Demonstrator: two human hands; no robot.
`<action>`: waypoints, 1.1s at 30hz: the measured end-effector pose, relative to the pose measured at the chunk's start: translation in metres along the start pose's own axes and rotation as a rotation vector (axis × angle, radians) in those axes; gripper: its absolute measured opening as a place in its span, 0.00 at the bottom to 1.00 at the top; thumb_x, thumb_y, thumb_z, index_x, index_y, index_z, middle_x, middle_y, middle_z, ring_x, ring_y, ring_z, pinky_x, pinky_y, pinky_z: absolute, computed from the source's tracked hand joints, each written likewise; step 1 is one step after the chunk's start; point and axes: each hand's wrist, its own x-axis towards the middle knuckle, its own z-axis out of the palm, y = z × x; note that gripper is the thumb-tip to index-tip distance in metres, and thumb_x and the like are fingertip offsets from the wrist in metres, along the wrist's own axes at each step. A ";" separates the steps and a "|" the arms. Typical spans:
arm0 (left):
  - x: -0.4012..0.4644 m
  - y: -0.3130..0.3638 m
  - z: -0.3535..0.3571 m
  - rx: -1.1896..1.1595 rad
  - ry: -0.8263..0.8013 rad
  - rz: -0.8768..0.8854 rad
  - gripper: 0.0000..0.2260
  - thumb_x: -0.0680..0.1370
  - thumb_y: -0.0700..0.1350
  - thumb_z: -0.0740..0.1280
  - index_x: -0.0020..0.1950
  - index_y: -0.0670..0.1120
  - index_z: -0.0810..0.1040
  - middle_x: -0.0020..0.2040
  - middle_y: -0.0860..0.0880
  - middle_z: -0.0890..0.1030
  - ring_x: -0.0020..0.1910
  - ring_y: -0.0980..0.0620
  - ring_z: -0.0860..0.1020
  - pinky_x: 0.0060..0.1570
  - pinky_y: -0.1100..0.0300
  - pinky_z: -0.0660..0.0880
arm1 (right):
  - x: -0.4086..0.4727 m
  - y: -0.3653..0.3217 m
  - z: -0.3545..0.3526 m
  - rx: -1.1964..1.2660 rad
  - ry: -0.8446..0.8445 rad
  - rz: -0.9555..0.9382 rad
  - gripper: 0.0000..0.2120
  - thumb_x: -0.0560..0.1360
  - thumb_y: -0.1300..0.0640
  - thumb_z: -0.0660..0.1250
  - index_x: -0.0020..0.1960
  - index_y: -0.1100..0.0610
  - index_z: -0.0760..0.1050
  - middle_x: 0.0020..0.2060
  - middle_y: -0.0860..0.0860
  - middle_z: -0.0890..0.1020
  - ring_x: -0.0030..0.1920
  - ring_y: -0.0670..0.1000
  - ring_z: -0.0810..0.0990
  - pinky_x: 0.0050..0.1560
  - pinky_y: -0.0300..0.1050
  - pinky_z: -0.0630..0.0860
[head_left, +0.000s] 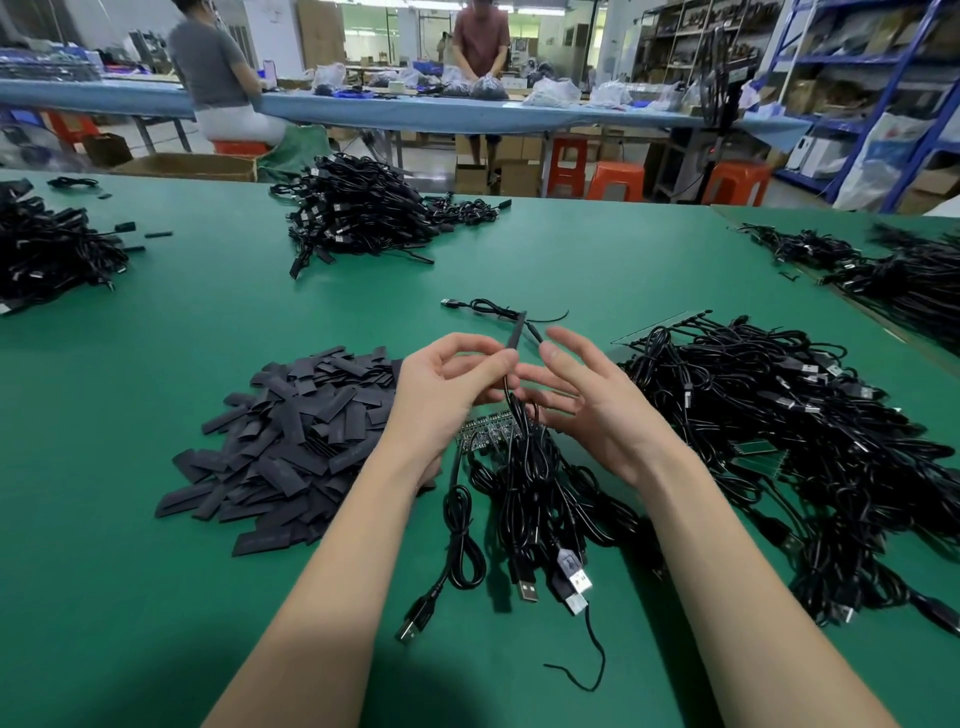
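Our left hand (447, 384) pinches a single black sleeve (515, 332) between thumb and forefinger, just right of the heap of flat black sleeves (306, 431) on the green tabletop (156, 597). The sleeve stands nearly upright above the curled fingers (506, 358), and a thin black cable (511, 410) drops from the same pinch. It runs down into a loose bundle (530, 483) lying right of the heap's near edge.

Our right hand (587, 400), a little further right of the heap, holds nothing. Its fingers (571, 338) are straight and spread, and the thumb tip is close beside the sleeve. We cannot tell whether it touches the thin lead there.

Small green circuit boards (488, 431) lie under our hands, against the heap's right side. The bundle's USB plugs (571, 582) lie right of the heap, nearer to us. A large tangle of cables (779, 415) sits well to the right of the heap, and one stray cable (488, 306) lies beyond the heap, just past our hands. Further stacks of finished leads (358, 213) sit far beyond the heap, toward the tabletop's back edge.
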 end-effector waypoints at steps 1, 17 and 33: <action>0.001 0.001 0.000 -0.032 0.027 -0.006 0.06 0.74 0.38 0.75 0.49 0.41 0.81 0.38 0.44 0.85 0.36 0.54 0.83 0.37 0.67 0.77 | -0.002 -0.004 -0.002 -0.122 -0.007 0.041 0.28 0.69 0.43 0.75 0.66 0.50 0.75 0.54 0.53 0.86 0.43 0.48 0.85 0.42 0.40 0.79; 0.002 0.005 0.005 -0.241 0.109 -0.047 0.03 0.77 0.36 0.72 0.48 0.41 0.79 0.38 0.44 0.86 0.39 0.51 0.85 0.43 0.65 0.79 | -0.010 -0.018 -0.012 -0.278 -0.237 0.112 0.19 0.73 0.46 0.71 0.61 0.52 0.84 0.45 0.53 0.86 0.32 0.42 0.71 0.30 0.32 0.70; 0.010 -0.007 0.004 0.071 0.417 -0.107 0.09 0.77 0.50 0.72 0.51 0.49 0.75 0.50 0.49 0.81 0.49 0.50 0.80 0.60 0.47 0.77 | 0.094 -0.016 0.015 0.172 0.357 0.238 0.07 0.78 0.59 0.72 0.44 0.59 0.77 0.34 0.52 0.81 0.29 0.46 0.75 0.26 0.34 0.75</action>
